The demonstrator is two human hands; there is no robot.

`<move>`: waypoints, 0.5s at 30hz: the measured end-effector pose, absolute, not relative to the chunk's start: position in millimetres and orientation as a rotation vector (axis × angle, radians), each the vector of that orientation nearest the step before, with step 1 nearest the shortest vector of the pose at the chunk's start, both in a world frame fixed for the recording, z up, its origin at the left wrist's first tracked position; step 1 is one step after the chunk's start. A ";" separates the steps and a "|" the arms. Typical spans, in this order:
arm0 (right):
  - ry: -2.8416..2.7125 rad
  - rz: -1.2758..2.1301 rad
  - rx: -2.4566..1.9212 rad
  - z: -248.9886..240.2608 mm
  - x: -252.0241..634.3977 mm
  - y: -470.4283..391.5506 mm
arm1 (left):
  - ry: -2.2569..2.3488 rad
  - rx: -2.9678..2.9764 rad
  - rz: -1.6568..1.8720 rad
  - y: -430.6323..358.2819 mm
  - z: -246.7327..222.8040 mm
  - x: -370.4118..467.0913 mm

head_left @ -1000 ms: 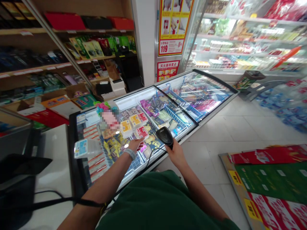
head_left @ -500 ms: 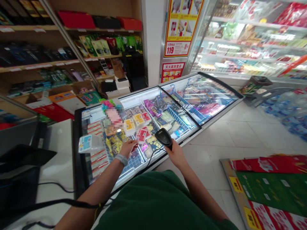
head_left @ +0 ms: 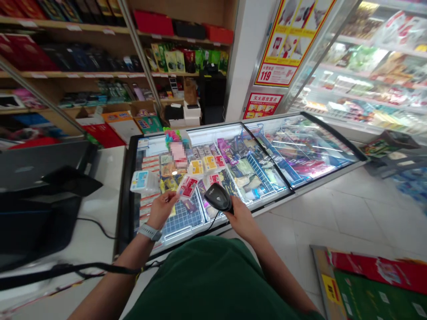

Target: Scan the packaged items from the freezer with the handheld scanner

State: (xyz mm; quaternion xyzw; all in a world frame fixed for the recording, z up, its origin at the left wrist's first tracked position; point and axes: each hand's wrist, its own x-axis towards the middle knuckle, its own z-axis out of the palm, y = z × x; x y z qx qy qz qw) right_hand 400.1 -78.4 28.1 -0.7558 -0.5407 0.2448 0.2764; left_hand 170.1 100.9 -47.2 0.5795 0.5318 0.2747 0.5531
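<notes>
Between the fingers of my left hand (head_left: 164, 208) is a clear plastic pack with a red label (head_left: 187, 186), raised above the glass top of the chest freezer (head_left: 218, 195). My right hand (head_left: 240, 215) is wrapped round the handle of a black barcode scanner (head_left: 218, 197), whose head points left toward the pack. A second red-labelled pack (head_left: 214, 179) lies on the glass, partly behind the scanner. Beyond it sit packs with yellow labels (head_left: 196, 167). Left of my left hand stands a pack with a blue label (head_left: 140, 180).
A counter with a dark monitor (head_left: 43, 173) stands at the left, and a black cable (head_left: 70, 269) crosses near my left forearm. Stocked shelves (head_left: 100, 73) line the back. A trash bin (head_left: 390, 144) is at the right, a red and green display (head_left: 373, 284) at lower right.
My left hand has lifted the red-labelled pack and moved it left, away from the other red one. The scanner now points more to the left. The camera view has shifted left.
</notes>
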 end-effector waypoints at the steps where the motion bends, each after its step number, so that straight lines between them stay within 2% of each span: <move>1: -1.483 0.655 -2.029 29.2 397.5 -75.2 | 1.262 1.366 0.661 101.1 -47.3 166.7; 15: -1.615 0.687 -2.007 29.5 382.2 -60.8 | 1.281 1.291 0.739 99.4 -51.3 149.5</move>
